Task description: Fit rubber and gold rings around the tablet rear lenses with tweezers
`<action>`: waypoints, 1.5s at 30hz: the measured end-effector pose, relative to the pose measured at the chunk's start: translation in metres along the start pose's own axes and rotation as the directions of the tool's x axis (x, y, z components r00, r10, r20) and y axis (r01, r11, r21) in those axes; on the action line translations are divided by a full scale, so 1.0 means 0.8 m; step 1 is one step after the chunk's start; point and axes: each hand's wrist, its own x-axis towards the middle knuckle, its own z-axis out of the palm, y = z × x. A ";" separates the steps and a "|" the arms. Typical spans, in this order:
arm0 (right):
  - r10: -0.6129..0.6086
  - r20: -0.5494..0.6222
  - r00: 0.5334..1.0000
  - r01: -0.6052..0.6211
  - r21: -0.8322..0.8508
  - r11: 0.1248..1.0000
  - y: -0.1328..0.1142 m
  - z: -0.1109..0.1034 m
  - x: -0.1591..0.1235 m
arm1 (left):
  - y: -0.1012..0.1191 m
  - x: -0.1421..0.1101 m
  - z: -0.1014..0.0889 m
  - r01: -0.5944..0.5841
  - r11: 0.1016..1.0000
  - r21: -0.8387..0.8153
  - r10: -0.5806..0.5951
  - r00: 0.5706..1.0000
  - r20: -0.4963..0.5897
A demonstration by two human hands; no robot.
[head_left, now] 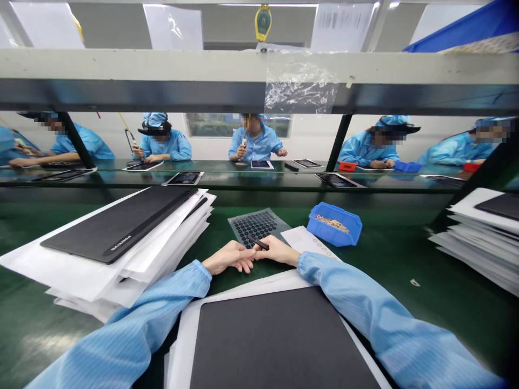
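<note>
My right hand [279,252] is closed around a slim black tool, which looks like tweezers [258,242], pointing up and left. My left hand [232,256] meets its fingertips, palm partly turned up, with loosely bent fingers apart; anything tiny between the fingertips is hidden. Just beyond both hands lies a clear sheet of round black stickers [259,224]. A white card [310,243] with several small rings on it is partly under my right wrist. Closest to me, a flat black panel [275,340] rests on white sheets.
A blue bin [351,229] of small tan pieces stands behind the card. Stacks of white sheets with black panels, one on the left [117,224], one on the right [478,237], flank me. A shelf beam [182,67] crosses overhead. Several co-workers sit across the bench.
</note>
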 end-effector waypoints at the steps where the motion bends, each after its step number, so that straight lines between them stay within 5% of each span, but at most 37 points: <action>1: 0.004 0.000 1.000 -0.004 0.000 1.000 -0.001 0.000 0.000 | -0.001 0.000 -0.001 -0.006 1.000 0.006 0.006 1.000 0.003; 29: 0.021 -0.043 0.999 -0.024 -0.060 0.998 -0.006 0.000 -0.002 | -0.017 0.005 0.005 -0.058 0.994 0.097 0.065 0.996 -0.067; 36: 0.020 -0.185 0.983 -0.067 -0.254 0.965 -0.009 0.001 0.002 | -0.015 0.007 0.008 -0.037 0.987 0.157 0.052 0.995 -0.091; 45: 0.026 -0.445 0.895 -0.249 -0.450 0.858 0.006 -0.029 0.020 | 0.004 -0.011 0.003 0.031 0.933 0.358 -0.035 0.999 0.004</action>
